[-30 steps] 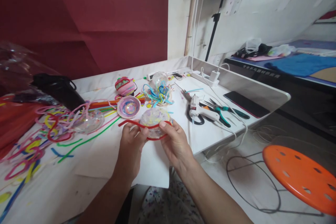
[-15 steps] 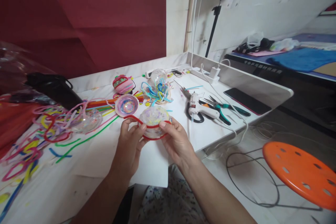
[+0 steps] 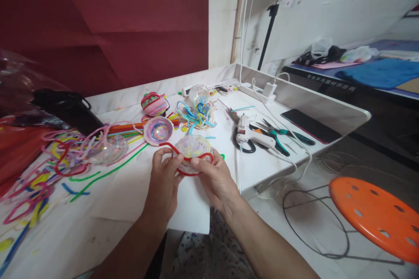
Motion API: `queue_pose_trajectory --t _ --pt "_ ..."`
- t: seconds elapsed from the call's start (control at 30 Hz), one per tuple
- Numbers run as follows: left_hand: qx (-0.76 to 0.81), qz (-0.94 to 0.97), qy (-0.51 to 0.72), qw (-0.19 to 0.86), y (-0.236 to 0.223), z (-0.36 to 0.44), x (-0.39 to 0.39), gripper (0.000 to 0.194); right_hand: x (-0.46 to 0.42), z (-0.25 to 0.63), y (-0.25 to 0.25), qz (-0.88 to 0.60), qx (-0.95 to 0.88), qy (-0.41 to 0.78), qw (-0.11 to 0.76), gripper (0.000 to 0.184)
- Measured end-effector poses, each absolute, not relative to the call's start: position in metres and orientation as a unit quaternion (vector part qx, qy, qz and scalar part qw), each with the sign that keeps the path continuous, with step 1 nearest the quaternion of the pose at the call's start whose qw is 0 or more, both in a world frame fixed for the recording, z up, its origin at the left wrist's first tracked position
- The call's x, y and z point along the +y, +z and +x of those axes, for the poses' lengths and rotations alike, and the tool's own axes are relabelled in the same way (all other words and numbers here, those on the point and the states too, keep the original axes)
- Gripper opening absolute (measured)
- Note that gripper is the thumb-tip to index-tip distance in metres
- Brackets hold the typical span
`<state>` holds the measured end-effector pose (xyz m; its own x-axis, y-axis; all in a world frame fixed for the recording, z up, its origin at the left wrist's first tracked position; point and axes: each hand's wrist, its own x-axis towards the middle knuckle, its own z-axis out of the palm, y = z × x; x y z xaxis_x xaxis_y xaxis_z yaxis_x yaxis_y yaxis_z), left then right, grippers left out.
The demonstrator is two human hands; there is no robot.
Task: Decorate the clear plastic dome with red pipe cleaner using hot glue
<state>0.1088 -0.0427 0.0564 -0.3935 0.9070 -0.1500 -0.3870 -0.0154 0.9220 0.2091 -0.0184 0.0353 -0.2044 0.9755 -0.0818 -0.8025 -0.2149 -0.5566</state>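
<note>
Both my hands hold a clear half-sphere (image 3: pixel 193 147) with pastel streaks, just above the white table (image 3: pixel 124 192). A red pipe cleaner (image 3: pixel 183 157) curves around its rim. My left hand (image 3: pixel 164 178) grips the left side, fingers curled on the red pipe cleaner. My right hand (image 3: pixel 214 178) holds the right side, its thumb pressing the pipe cleaner against the shell.
A second half-shell with coloured swirls (image 3: pixel 158 130), a wrapped ball (image 3: pixel 153 104), loose pipe cleaners (image 3: pixel 65 157), a glue gun (image 3: pixel 252 135), pliers (image 3: pixel 284 136) and a phone (image 3: pixel 306 125) lie on the table. An orange stool (image 3: pixel 376 218) stands at right.
My right thumb has slid left along the pipe cleaner, and the red loop now hugs the shell's rim more closely. The view shifted slightly.
</note>
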Motion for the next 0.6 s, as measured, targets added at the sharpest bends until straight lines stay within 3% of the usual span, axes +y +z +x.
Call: queue_pose_trajectory --t 0.23,0.6 --pt "0.495 0.268 0.668 0.487 0.0584 0.1169 -0.0423 0.043 -0.0161 0.2104 0.0362 -0.226 -0.214 0.725 0.614 0.045" --pt "0.443 0.218 0.681 0.541 0.0585 0.1161 -0.0423 0.042 -0.0124 0.2176 0.0354 -0.249 -0.206 0.729 0.603 0.044"
